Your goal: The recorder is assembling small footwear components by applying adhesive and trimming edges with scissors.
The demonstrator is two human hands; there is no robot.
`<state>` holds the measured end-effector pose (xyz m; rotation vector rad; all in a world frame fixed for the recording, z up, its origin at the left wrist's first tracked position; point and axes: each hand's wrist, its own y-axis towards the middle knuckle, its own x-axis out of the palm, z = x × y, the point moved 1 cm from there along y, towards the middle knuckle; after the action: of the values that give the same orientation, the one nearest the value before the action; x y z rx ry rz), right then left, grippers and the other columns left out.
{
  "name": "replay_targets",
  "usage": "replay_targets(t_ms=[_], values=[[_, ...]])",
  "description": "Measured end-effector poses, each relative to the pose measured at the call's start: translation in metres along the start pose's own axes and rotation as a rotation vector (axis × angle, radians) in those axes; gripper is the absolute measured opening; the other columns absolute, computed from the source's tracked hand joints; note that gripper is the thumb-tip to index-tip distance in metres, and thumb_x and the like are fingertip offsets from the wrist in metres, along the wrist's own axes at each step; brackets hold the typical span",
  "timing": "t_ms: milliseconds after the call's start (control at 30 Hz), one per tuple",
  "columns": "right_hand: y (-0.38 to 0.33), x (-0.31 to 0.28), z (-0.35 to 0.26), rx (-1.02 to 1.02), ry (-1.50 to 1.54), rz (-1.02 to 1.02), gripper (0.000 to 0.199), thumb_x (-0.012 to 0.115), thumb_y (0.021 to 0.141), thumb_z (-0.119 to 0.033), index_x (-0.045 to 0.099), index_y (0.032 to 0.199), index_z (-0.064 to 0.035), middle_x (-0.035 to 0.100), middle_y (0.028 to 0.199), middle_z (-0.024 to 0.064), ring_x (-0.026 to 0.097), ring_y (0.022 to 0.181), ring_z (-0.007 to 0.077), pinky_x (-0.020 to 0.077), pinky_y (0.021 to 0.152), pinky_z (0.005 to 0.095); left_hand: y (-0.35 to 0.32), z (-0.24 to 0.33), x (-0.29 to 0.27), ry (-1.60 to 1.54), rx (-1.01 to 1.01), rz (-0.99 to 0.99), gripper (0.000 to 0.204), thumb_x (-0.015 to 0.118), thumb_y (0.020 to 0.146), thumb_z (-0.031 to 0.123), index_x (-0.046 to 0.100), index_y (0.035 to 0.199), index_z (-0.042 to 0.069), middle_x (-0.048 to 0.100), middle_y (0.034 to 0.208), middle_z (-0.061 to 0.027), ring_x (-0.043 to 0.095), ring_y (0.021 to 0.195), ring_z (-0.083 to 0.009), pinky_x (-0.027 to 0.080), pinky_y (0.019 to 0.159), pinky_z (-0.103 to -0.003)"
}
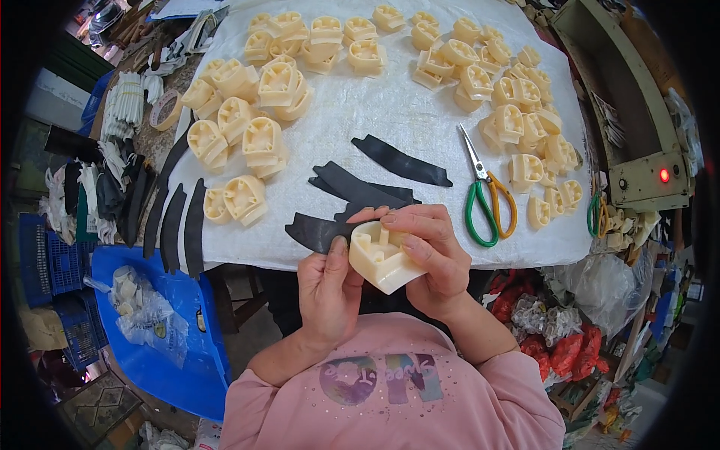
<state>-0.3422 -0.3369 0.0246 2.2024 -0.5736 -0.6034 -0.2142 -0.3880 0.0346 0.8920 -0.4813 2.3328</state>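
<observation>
Both hands hold one cream plastic heel block (377, 259) close to my chest, just below the table's front edge. My left hand (328, 289) grips its left side with the thumb on the rim, and a black curved rubber strip (319, 231) sticks out leftward from behind that hand. My right hand (427, 255) wraps over the block's top and right side. Two more black strips (401, 161) (358, 191) lie on the white cloth (390, 112) just beyond my hands.
Several cream heel blocks (259, 139) (517, 120) are piled around the cloth's left, far and right sides. Scissors (484, 195) with green and orange handles lie at right. More black strips (176, 225) hang over the left edge. A blue bin (161, 352) sits below left; a beige machine (645, 180) with a red light stands at right.
</observation>
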Motion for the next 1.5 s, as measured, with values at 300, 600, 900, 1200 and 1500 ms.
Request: replay_targets(t_ms=[300,600,900,1200,1500], values=[[-0.003,0.003,0.009,-0.081,-0.211,0.023,0.059,0.064,0.060,0.010,0.050,0.114,-0.0099,0.060,0.104,0.0137,0.053,0.082,0.0283,0.0440,0.068,0.0375,0.002,0.006,0.000,0.187,0.042,-0.035,0.043,0.031,0.100,0.021,0.040,0.126,-0.011,0.051,0.126,-0.0194,0.051,0.114,-0.0201,0.041,0.099,-0.032],[0.015,-0.014,-0.013,-0.024,-0.537,-0.222,0.041,0.067,0.059,-0.008,0.059,0.098,-0.0148,0.057,0.094,0.0040,0.050,0.083,0.0248,0.0263,0.076,0.0452,0.003,0.021,-0.019,0.734,0.221,0.114,0.029,0.045,0.095,0.010,0.056,0.110,-0.012,0.062,0.103,-0.0189,0.061,0.091,-0.0200,0.050,0.085,-0.033],[0.020,-0.017,-0.024,0.180,-0.674,-0.450,0.035,0.065,0.061,-0.006,0.060,0.095,-0.0147,0.044,0.081,0.0060,0.045,0.084,0.0268,0.0244,0.080,0.0479,0.006,0.005,-0.018,0.718,0.105,0.104,0.029,0.050,0.094,0.015,0.059,0.109,-0.008,0.064,0.097,-0.0124,0.061,0.086,-0.0141,0.052,0.081,-0.028],[0.016,-0.021,-0.021,0.219,-0.719,-0.544,0.031,0.066,0.061,-0.007,0.060,0.091,-0.0132,0.042,0.078,0.0063,0.044,0.081,0.0260,0.0256,0.080,0.0482,0.006,-0.004,-0.016,0.791,0.085,0.045,0.029,0.046,0.096,0.013,0.058,0.111,-0.009,0.063,0.102,-0.0139,0.061,0.091,-0.0166,0.052,0.084,-0.030],[0.004,-0.020,-0.015,0.188,-0.703,-0.521,0.035,0.067,0.059,-0.008,0.057,0.093,-0.0124,0.042,0.080,0.0068,0.043,0.080,0.0262,0.0257,0.075,0.0466,0.003,-0.005,-0.009,1.052,0.167,-0.026,0.031,0.041,0.097,0.011,0.054,0.114,-0.011,0.064,0.105,-0.0170,0.063,0.092,-0.0185,0.050,0.085,-0.030]])
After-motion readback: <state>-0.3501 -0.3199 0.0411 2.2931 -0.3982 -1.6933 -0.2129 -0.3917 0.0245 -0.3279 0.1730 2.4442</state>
